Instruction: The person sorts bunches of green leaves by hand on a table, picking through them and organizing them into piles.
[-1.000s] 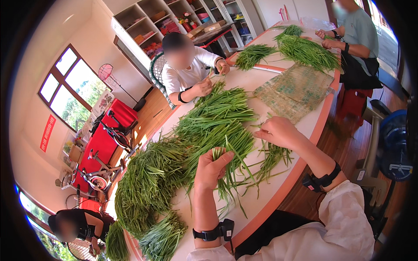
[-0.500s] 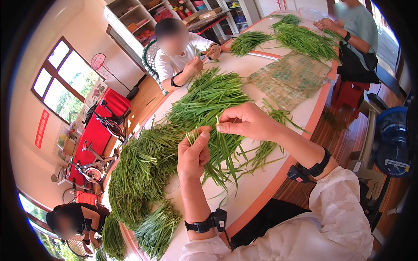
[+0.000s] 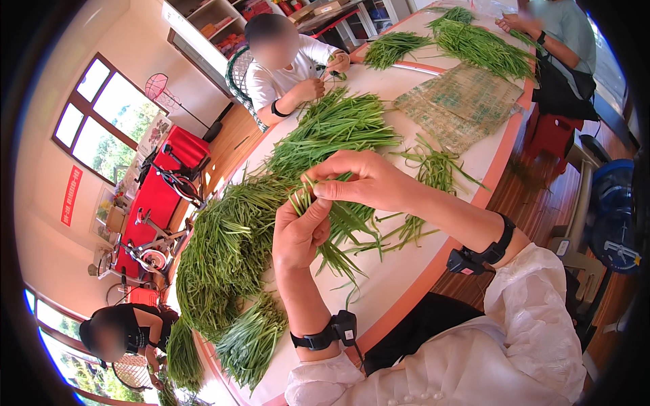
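My left hand (image 3: 296, 237) is closed round a small bunch of garlic chives (image 3: 302, 197). Their pale stem ends stick up above the thumb, and the green leaves hang down toward the table. Against those stem ends, my right hand (image 3: 362, 181) pinches with thumb and forefinger; a chive stalk is at its fingertips, partly hidden. Under and beyond my hands lies a big heap of garlic chives (image 3: 227, 254), with a straighter pile (image 3: 335, 128) behind it. Loose chives (image 3: 437, 169) are scattered to the right of my hands.
The long white table (image 3: 399, 271) has an orange-pink edge. A woven plastic sack (image 3: 460, 105) lies flat at the right, with more chives (image 3: 481, 51) behind it. Three other people handle greens round the table. A blue water bottle (image 3: 613, 216) stands at far right.
My right hand has moved left and down, from beside the bunch onto its stem ends; the strand that hung from it has joined the others. My left hand stays closed on the bunch.
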A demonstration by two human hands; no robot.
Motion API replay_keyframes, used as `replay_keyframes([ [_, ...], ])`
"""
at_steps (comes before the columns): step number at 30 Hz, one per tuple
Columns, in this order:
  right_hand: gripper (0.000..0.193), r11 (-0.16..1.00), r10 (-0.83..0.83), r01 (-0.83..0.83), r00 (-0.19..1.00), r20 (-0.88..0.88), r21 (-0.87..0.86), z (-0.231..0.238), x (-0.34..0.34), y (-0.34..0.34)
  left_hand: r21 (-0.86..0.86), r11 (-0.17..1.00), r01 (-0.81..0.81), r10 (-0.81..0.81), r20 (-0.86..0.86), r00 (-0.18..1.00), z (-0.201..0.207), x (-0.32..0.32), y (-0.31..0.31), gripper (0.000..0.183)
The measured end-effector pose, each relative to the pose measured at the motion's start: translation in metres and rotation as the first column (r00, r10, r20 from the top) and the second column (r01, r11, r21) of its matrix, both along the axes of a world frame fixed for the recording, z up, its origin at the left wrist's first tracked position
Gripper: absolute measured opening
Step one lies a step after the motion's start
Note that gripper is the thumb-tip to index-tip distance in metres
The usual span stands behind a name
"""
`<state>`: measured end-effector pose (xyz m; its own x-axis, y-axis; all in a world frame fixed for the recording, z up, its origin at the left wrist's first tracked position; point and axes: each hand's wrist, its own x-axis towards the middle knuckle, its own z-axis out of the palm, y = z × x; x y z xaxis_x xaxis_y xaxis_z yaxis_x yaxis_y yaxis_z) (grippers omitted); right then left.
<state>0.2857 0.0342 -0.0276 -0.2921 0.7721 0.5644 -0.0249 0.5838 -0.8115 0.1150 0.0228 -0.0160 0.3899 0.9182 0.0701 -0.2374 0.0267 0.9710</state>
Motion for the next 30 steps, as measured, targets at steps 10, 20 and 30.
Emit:
replay_keyframes([
  [10, 0.043, 0.737, 0.476, -0.427, 0.878, -0.046, -0.525, -0.069, -0.041, -0.052, 0.136, 0.926, -0.353, 0.349, 0.055, 0.936, 0.025, -0.04, -0.016, 0.019],
  [20, 0.018, 0.948, -0.266, 0.317, 0.778, 0.569, 0.009, -0.088, 0.038, -0.004, 0.046, 0.952, -0.304, 0.261, 0.402, 0.878, 0.016, -0.101, -0.005, 0.019],
  [30, 0.01, 0.881, -0.463, 0.302, 0.402, 0.79, 0.363, -0.097, 0.019, 0.045, -0.042, 0.991, -0.125, 0.129, 0.505, 0.854, 0.009, -0.102, 0.004, 0.027],
])
